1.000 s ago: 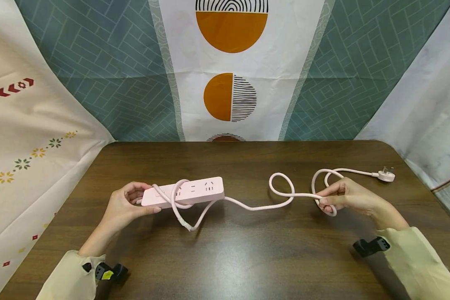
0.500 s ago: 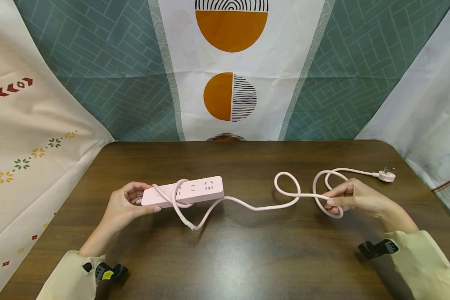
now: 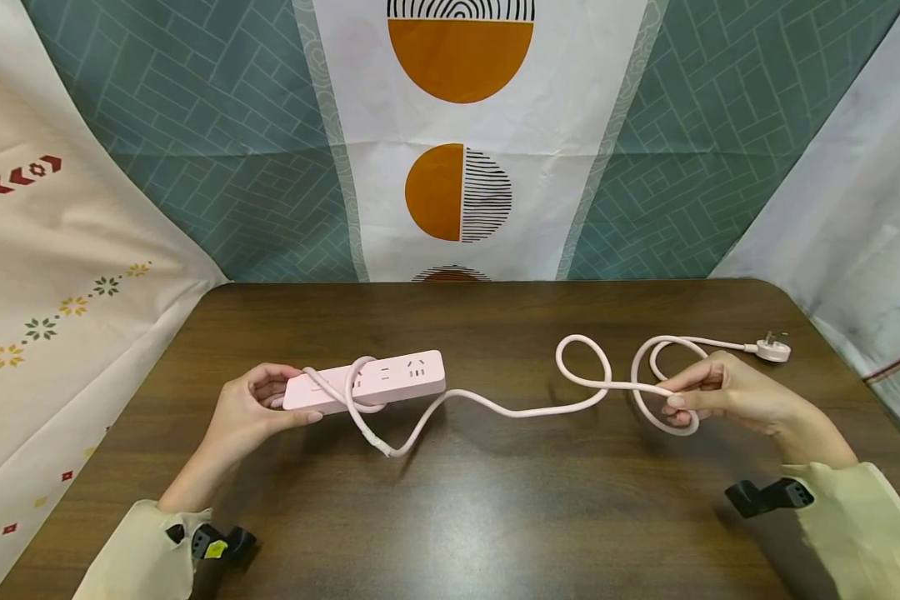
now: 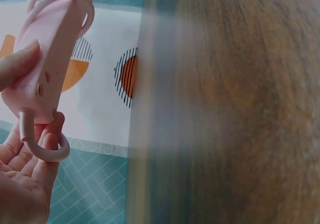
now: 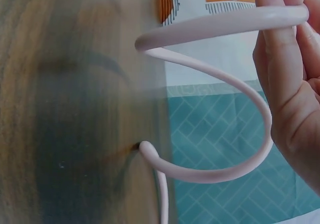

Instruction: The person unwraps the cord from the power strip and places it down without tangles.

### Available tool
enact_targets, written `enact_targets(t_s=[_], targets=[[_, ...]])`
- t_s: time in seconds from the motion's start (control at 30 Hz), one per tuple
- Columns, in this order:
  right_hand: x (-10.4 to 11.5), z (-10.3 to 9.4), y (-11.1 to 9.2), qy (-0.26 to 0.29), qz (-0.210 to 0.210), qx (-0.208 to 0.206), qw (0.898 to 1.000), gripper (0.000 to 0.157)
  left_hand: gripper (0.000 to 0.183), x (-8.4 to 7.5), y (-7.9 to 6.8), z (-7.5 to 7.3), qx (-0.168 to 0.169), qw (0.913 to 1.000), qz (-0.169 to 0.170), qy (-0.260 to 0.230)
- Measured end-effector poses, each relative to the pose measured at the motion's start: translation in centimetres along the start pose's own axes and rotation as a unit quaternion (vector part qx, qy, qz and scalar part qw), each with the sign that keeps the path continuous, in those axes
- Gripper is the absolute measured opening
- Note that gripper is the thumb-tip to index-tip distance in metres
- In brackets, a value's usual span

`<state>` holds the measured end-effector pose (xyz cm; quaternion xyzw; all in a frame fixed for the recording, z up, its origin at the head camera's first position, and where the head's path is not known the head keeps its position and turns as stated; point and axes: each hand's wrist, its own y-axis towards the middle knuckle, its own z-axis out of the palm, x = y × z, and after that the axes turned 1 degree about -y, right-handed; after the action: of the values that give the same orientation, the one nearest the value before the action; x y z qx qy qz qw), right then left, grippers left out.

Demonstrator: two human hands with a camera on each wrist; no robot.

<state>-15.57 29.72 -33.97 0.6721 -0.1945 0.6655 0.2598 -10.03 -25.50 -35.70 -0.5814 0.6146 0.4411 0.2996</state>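
Observation:
A pink power strip [image 3: 401,379] is held at its left end by my left hand [image 3: 251,412], thumb on the front edge and fingers behind. Its pink cord [image 3: 521,412] wraps around the strip's body, then runs right across the table. In the left wrist view the cord leaves the strip [image 4: 47,59] at the gripped end and bends by the fingers. My right hand [image 3: 742,404] pinches the cord between thumb and fingers, beside a loop. In the right wrist view the cord [image 5: 220,27] curves away from the fingers [image 5: 285,59]. The plug [image 3: 773,348] lies beyond that hand, prongs up.
The brown wooden table [image 3: 495,500] has a patterned cloth [image 3: 457,125] hanging behind its far edge. A cream curtain [image 3: 82,250] hangs at the left and a pale one [image 3: 855,217] at the right. Each sleeve carries a black wrist device [image 3: 768,497].
My right hand has moved right with the pinched cord, and the loop left of it has shifted right too. The left hand keeps its grip on the strip, almost still.

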Motion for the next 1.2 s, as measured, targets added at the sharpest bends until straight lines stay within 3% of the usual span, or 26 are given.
enact_targets(t_s=[0.43, 0.8, 1.2], targets=[[1.5, 0.1, -0.1, 0.017, -0.032, 0.029, 0.999, 0.046, 0.053, 0.1, 0.2, 0.0, 0.004, 0.9999, -0.004, 0.012], [2.7, -0.2, 0.5, -0.001, -0.067, 0.055, 0.996, 0.042, 0.053, 0.2, 0.2, 0.1, 0.006, 0.9998, -0.002, 0.018], [4.0, -0.6, 1.3, 0.048, -0.096, 0.053, 0.993, 0.041, 0.052, 0.4, 0.2, 0.2, 0.013, 0.9988, -0.008, 0.046]])
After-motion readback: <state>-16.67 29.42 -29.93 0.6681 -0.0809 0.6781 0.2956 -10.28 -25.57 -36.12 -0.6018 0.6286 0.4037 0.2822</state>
